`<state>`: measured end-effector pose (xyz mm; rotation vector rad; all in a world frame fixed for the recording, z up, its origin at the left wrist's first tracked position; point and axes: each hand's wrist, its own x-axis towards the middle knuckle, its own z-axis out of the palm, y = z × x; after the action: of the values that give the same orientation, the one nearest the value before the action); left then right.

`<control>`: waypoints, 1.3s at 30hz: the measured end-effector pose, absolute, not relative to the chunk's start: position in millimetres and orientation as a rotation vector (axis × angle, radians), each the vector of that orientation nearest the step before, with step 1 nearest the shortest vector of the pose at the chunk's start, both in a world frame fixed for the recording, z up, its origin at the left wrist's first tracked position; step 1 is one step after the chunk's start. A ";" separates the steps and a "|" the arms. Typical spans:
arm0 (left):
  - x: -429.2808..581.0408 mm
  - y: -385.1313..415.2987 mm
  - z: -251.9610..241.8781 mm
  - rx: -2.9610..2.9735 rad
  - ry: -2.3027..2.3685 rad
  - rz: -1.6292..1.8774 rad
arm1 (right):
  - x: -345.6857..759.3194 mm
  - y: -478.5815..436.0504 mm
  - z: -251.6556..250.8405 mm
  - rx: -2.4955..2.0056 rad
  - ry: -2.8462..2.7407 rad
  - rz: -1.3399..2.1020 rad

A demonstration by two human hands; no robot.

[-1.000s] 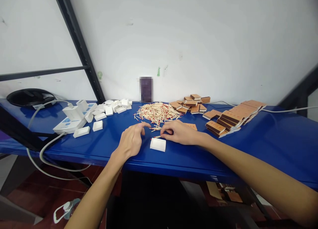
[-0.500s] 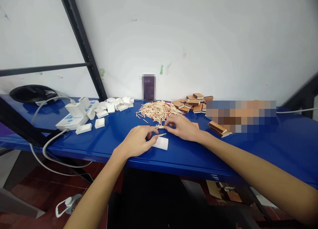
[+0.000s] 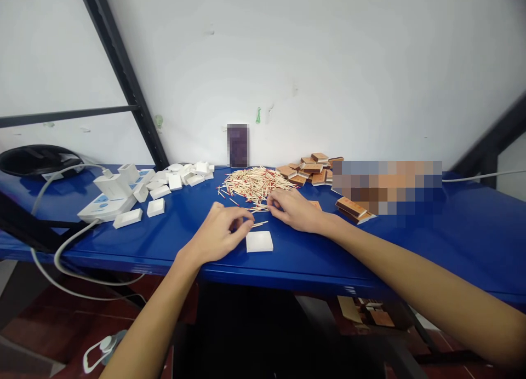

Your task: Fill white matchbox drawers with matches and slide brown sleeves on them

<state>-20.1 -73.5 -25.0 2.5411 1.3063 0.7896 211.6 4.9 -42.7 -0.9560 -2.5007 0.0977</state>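
Observation:
My left hand (image 3: 224, 234) rests at the table's front, thumb and index finger closed together. A few matches (image 3: 260, 223) stick out to the right from its fingertips. My right hand (image 3: 293, 209) is curled in a pinch at the near edge of the match pile (image 3: 257, 183). Some matches (image 3: 258, 208) lie at its fingertips, and their ends there are partly hidden. Between the hands and the front edge lies a white matchbox tray (image 3: 259, 241), just right of my left thumb. What it contains cannot be made out.
White trays (image 3: 175, 181) are heaped at the left, beside a power strip (image 3: 107, 204) with cables. Brown matchbox sleeves (image 3: 314, 168) are piled at the back right. More matchboxes (image 3: 352, 208) lie nearer. A black shelf post (image 3: 123, 78) rises at the left.
The view has turned slightly right. The white tray, partly behind my left thumb before, now shows whole and apart from it. My right hand stays at the matches by the pile.

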 end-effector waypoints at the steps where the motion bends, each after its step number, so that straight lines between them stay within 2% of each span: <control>1: -21.0 -72.1 -24.9 2.531 1.359 0.846 | 210.8 2.5 -39.8 -0.975 -2.494 0.092; 5: -24.4 -66.7 -25.9 2.349 1.583 1.055 | 206.7 -6.7 -31.4 -1.014 -2.475 0.205; 9: -24.0 -65.2 -27.4 2.193 1.670 1.111 | 202.7 -11.5 -33.2 -1.022 -2.486 0.348; 22: -18.2 -67.8 -28.2 2.378 1.575 0.897 | 201.7 -14.0 -33.0 -0.776 -2.394 0.213; 29: -20.5 -65.1 -32.6 2.531 1.446 0.685 | 201.4 -18.2 -24.4 -0.893 -2.227 0.077; 39: -24.3 -65.6 -30.7 2.530 1.360 0.638 | 201.2 -21.2 -24.5 -0.781 -2.189 0.263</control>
<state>-24.3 -65.6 -30.7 2.5303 1.3595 0.6381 201.2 -21.2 -24.5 -0.7815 -2.1886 0.2634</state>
